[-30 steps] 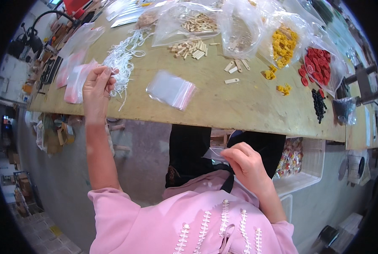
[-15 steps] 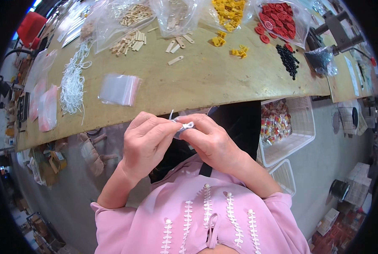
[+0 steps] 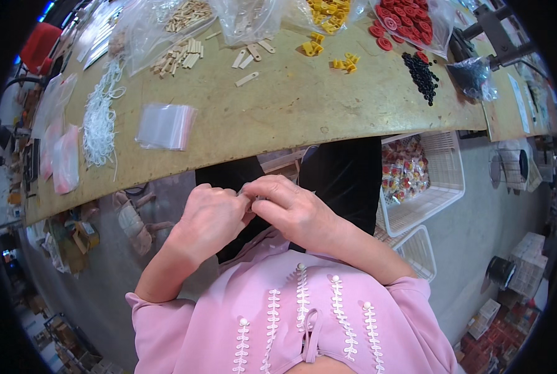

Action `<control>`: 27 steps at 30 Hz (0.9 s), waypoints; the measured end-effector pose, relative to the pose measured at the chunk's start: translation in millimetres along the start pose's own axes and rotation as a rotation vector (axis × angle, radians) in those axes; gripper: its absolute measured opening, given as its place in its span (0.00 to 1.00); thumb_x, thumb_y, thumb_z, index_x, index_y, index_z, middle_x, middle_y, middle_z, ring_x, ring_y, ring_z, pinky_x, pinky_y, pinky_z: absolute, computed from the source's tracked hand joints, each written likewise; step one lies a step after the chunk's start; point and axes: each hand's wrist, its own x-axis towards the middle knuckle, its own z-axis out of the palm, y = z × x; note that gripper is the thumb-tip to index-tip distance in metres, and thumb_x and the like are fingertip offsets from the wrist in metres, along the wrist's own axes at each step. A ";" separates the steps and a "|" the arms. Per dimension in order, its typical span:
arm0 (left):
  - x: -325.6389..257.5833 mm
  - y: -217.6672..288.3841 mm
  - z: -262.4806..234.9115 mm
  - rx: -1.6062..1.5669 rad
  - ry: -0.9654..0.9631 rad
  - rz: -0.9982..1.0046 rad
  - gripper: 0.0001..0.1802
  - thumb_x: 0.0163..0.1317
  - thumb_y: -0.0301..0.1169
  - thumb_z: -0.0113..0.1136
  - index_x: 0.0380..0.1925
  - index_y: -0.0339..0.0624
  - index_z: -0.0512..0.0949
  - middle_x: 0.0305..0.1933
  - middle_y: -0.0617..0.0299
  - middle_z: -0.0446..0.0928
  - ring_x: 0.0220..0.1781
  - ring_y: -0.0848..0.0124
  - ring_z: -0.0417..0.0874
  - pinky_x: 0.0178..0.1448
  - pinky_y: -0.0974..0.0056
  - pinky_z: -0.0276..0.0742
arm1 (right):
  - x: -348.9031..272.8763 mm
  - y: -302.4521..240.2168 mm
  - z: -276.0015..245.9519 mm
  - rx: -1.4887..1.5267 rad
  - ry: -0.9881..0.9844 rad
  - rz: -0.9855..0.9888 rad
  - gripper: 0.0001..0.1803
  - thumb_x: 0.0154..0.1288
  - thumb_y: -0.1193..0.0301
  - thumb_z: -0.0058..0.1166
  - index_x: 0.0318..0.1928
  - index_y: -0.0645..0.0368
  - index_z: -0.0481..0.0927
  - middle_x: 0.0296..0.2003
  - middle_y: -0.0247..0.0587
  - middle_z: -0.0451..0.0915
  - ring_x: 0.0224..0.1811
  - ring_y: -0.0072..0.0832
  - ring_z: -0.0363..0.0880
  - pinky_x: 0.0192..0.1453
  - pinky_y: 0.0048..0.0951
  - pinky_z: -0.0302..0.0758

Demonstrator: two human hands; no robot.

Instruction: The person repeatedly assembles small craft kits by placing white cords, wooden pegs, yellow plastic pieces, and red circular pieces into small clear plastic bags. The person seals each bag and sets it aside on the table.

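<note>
Whatever small item is pinched is covered by the fingers; its place is where the fingertips meet, above the lap and just short of the table edge. The left hand point(image 3: 213, 215) is held with its fingers curled, and the right hand point(image 3: 294, 210) is brought against it with thumb and forefinger drawn together; whether either is clenched on something cannot be told.

For good handling, the piece is best steadied by one hand while only the other is worked, with light pressure, and with the fingertips parted enough for it to be seen. Support over the black trousers point(image 3: 344, 177) is judged useful, since a dropped part could be lost on the floor.

Beyond, on the table point(image 3: 278, 118), clear bags point(image 3: 165, 127) are stacked and white string point(image 3: 99, 124) is heaped loosely; tangling should be avoided by drawing single strands.
</note>
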 end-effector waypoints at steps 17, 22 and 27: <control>22.3 -109.0 -66.3 -0.611 0.580 -0.239 0.06 0.68 0.26 0.68 0.43 0.40 0.87 0.34 0.59 0.86 0.30 0.71 0.83 0.41 0.67 0.80 | 5.3 5.4 -10.3 -0.141 0.023 0.108 0.13 0.56 0.82 0.64 0.43 0.63 0.83 0.49 0.49 0.84 0.52 0.47 0.86 0.56 0.41 0.86; 56.7 -234.0 -42.8 -0.351 0.713 -0.509 0.19 0.64 0.34 0.70 0.52 0.38 0.84 0.47 0.53 0.86 0.41 0.64 0.88 0.50 0.60 0.84 | 8.5 -0.5 -9.9 -0.126 0.065 0.121 0.15 0.53 0.85 0.65 0.43 0.63 0.84 0.44 0.47 0.85 0.46 0.44 0.87 0.49 0.38 0.86; 79.2 -242.4 -43.3 -0.207 0.729 -0.459 0.21 0.62 0.36 0.73 0.53 0.39 0.85 0.44 0.59 0.84 0.43 0.73 0.84 0.52 0.65 0.81 | 8.7 1.2 -8.9 -0.125 0.057 0.133 0.14 0.53 0.86 0.65 0.42 0.63 0.84 0.44 0.47 0.84 0.45 0.44 0.86 0.47 0.37 0.86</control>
